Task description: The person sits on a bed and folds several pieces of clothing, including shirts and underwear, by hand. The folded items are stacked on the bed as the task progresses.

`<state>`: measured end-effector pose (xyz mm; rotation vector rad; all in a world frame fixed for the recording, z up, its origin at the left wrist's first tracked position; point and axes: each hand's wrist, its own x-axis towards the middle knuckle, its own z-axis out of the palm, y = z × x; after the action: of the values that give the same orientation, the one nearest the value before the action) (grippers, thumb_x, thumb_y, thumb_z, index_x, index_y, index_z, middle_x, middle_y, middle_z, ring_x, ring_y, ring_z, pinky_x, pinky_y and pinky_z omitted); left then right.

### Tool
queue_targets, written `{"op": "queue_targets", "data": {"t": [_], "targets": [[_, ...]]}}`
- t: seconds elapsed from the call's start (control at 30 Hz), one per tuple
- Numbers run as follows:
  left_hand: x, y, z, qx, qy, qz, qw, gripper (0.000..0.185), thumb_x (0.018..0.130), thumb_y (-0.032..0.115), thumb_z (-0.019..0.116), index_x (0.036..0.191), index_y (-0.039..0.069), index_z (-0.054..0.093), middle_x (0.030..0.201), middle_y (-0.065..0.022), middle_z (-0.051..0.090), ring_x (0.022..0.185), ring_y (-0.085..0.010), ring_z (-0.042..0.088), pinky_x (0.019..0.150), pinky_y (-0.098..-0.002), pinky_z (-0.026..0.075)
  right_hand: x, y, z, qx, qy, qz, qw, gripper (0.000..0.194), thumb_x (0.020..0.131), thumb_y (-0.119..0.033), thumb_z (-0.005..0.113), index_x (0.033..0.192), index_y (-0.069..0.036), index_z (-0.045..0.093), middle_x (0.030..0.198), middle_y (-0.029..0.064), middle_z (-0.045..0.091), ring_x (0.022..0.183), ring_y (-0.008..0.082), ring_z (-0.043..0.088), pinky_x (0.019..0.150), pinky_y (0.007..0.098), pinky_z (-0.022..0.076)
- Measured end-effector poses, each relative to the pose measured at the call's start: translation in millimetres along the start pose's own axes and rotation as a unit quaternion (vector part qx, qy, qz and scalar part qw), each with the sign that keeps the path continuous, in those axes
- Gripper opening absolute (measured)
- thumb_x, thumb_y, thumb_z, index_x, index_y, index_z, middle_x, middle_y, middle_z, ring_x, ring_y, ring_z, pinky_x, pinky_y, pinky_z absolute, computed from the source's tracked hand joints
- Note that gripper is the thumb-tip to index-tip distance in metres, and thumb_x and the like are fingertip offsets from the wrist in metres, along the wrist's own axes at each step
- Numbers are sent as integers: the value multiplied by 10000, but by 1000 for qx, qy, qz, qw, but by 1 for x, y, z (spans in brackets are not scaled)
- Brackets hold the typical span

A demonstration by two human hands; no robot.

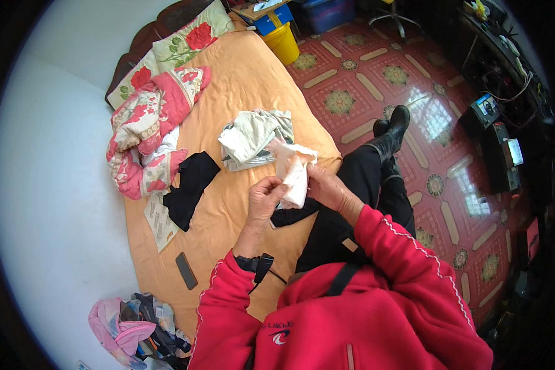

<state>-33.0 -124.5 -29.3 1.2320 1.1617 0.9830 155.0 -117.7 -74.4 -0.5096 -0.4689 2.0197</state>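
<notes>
Between my hands is a white, pinkish cloth [296, 178], raised over the bed's right edge. My left hand [264, 198] pinches its lower left side between thumb and fingers. My right hand [327, 186] grips its right side; some of those fingers are hidden behind the cloth. Just beyond lies a pile of pale folded clothes [254, 138] on the orange bedsheet [233, 208]. A dark folded garment [296, 214] lies below the cloth, partly hidden. Further left is a black garment [192, 187], spread over a pale printed sheet [159, 222].
A crumpled floral quilt [155, 125] and flowered pillows [189, 41] occupy the bed's far left. A phone [186, 271] lies on the sheet. Heaped clothes [134, 328] are at the lower left. Beyond the bed stands a yellow bucket [282, 44]; my booted legs [391, 138] extend over the tiled floor.
</notes>
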Motion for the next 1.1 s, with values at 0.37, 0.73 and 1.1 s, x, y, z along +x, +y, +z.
{"op": "queue_targets", "data": {"t": [0.37, 0.73, 1.1], "targets": [[-32, -43, -86, 5, 159, 15, 987, 232, 873, 167, 671, 1034, 24, 587, 951, -33, 590, 857, -128, 572, 794, -253, 478, 0, -23, -23, 174, 0, -47, 984, 506, 984, -384, 393, 1377, -65, 387, 1374, 106, 474, 1249, 284, 465, 1064, 440, 334], [-6, -8, 27, 134, 25, 153, 979, 652, 836, 143, 698, 1367, 8, 344, 1106, -105, 564, 944, -150, 570, 801, -277, 477, -16, -13, 8, -118, 20, 10, 993, 362, 936, -281, 509, 1216, -52, 517, 1115, 75, 579, 1014, 189, 585, 851, 369, 510], [-7, 16, 39, 171, 137, 169, 961, 153, 952, 103, 521, 962, -21, 611, 748, 17, 560, 669, -49, 475, 587, -209, 403, -20, -27, 18, -105, 101, -115, 983, 263, 962, -222, 527, 1093, -16, 626, 905, 20, 626, 794, 99, 584, 713, 254, 498]]}}
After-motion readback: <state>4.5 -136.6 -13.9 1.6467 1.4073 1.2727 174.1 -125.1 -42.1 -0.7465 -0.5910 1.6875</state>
